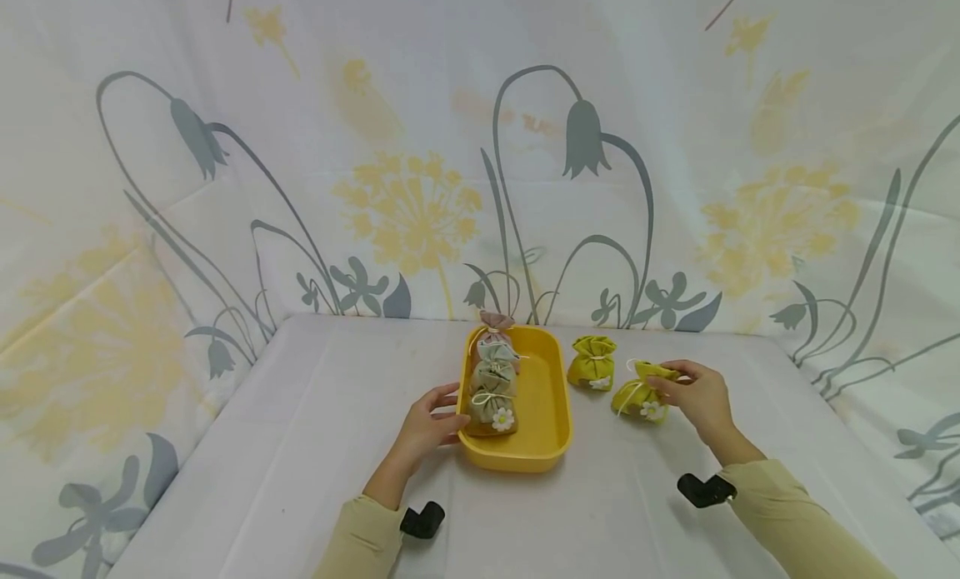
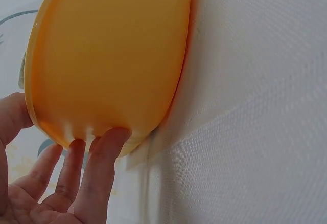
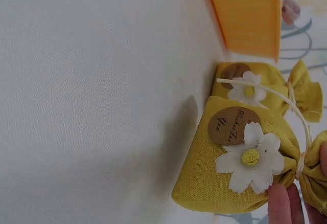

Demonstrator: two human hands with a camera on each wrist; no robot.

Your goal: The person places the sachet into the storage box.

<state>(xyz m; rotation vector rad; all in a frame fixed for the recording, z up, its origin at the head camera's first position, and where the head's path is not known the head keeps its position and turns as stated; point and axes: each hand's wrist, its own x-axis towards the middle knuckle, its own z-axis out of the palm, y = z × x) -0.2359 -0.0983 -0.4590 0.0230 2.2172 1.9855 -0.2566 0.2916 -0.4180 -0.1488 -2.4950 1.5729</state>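
Note:
My left hand (image 1: 426,425) holds the left side of a yellow plastic tray (image 1: 546,400), thumb over the rim and fingers against the outer wall (image 2: 112,75). Several drawstring pouches line the tray's left side: a grey-green pouch (image 1: 491,385) with a white flower in front, a pale blue one (image 1: 495,349) and a pink one (image 1: 497,320) behind. My right hand (image 1: 703,396) pinches the gathered neck of a yellow-green drawstring pouch (image 3: 230,178), which has a white flower and a round brown tag. A matching yellow-green pouch (image 1: 590,368) stands between it and the tray.
A white cloth covers the table (image 1: 337,396). Behind it hangs a flower-printed curtain (image 1: 450,146), which also runs along both sides. Each wrist wears a black device, one on the left (image 1: 423,521) and one on the right (image 1: 705,490).

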